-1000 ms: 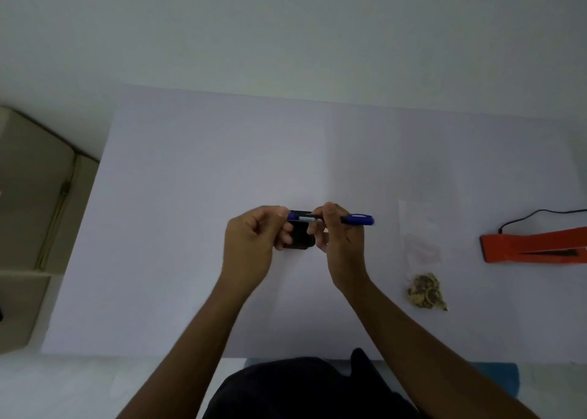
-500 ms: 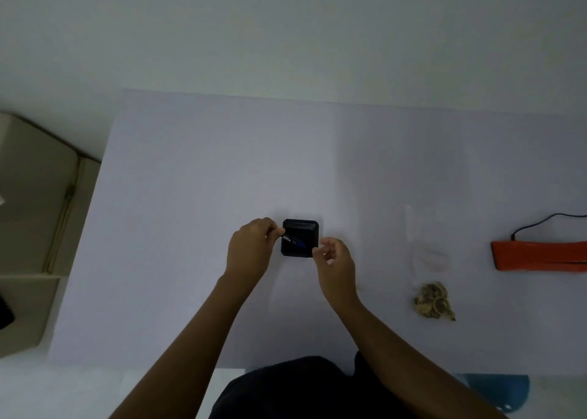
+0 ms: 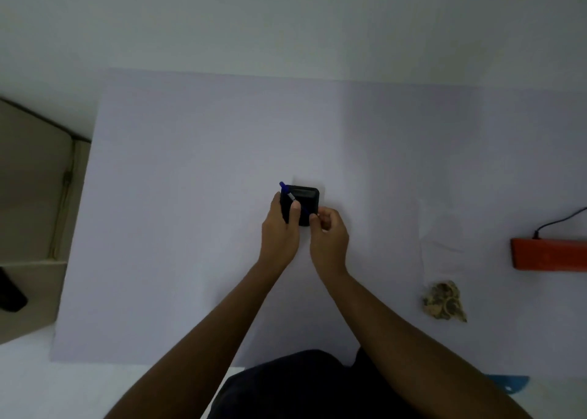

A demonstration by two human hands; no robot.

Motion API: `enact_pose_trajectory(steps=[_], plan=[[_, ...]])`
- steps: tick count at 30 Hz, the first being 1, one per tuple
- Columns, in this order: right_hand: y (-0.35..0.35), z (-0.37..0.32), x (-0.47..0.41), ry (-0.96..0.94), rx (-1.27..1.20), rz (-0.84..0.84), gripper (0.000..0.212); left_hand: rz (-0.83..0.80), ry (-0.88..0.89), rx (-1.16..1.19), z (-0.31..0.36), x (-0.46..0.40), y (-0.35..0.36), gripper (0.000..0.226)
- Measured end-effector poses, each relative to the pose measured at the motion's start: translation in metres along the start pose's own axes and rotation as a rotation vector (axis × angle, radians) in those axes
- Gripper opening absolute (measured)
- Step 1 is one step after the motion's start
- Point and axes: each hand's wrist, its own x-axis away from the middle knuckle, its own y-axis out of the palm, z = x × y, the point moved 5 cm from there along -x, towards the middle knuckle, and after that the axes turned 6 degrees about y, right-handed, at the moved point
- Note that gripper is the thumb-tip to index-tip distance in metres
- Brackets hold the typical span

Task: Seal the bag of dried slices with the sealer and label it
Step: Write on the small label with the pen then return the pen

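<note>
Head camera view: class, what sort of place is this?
Probably a plain home or craft worktable, not a factory: a pale sheet covers the surface, an orange sealer is plugged in at the right, and a small bag of dried slices lies nearby.

Bare forearms; seemingly dark trousers (image 3: pixel 305 387) below.

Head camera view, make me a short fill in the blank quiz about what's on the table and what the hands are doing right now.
1. The left hand holds a pen whose colour is ____.
2. Both hands meet over a small box coloured ____.
3. The orange sealer lies at the table's ____ edge.
4. The dried slices sit in a clear bag between the right hand and the ____.

Missing words: blue; black; right; sealer
</note>
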Motion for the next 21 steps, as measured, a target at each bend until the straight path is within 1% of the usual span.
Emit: enact_pose_trajectory(steps=[8,14,16,19,21], plan=[[0.033,-0.05,-0.067,-0.064,0.021,-0.022,0.014,-0.005,0.008,-0.018,0.011,-0.08,-0.005,0.033],[0.039,-0.064,-0.085,-0.061,-0.018,-0.06,0.018,0.006,-0.025,-0.018,0.017,-0.105,-0.01,0.031],[0.037,-0.061,-0.084,-0.051,-0.04,-0.071,0.017,0.004,-0.044,-0.011,0.017,-0.103,-0.01,0.037],[0.027,-0.051,-0.079,-0.036,-0.044,-0.073,0.017,0.033,-0.059,-0.073,0.02,-0.089,-0.012,0.061],[0.014,-0.042,-0.072,-0.045,-0.032,-0.068,0.016,0.097,0.038,-0.158,0.027,-0.071,-0.013,0.062]])
